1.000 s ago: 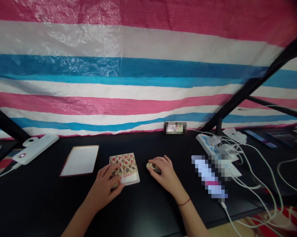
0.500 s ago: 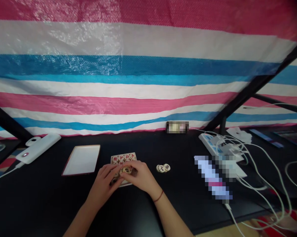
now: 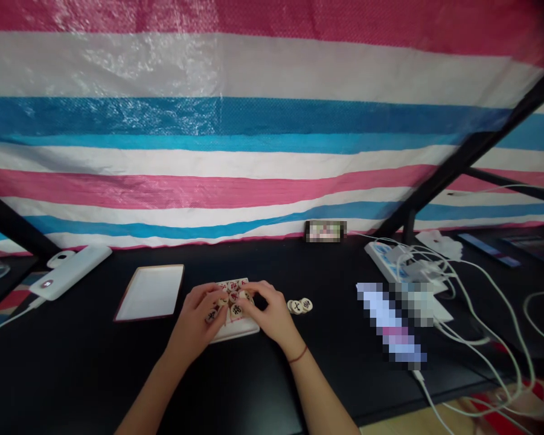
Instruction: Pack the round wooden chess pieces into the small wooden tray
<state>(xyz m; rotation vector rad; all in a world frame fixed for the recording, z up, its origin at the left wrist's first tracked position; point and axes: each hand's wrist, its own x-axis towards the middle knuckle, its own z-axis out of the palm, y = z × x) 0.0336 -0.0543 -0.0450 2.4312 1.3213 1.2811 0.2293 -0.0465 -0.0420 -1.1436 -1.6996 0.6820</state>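
Wooden Chinese chess pieces (image 3: 236,310) with red and black characters lie packed on a white tray (image 3: 235,335) in the middle of the black table (image 3: 235,386). My left hand (image 3: 194,317) curls over the tray's left side, its fingers around a piece (image 3: 212,316). My right hand (image 3: 272,311) reaches in from the right, with fingertips among the pieces at the tray's far side. Both hands hide much of the tray. A small group of loose pieces (image 3: 299,306) sits on the table just right of my right hand.
A second white tray (image 3: 150,293) with a dark red rim lies left of my hands. Further left is a white power bank (image 3: 70,273). On the right are a power strip (image 3: 387,263), white cables (image 3: 480,320) and a pixelated object (image 3: 387,323). A striped tarp (image 3: 253,133) hangs behind.
My right hand has moved left from the table onto the tray, leaving a small group of pieces on the table. My left hand stays at the tray.
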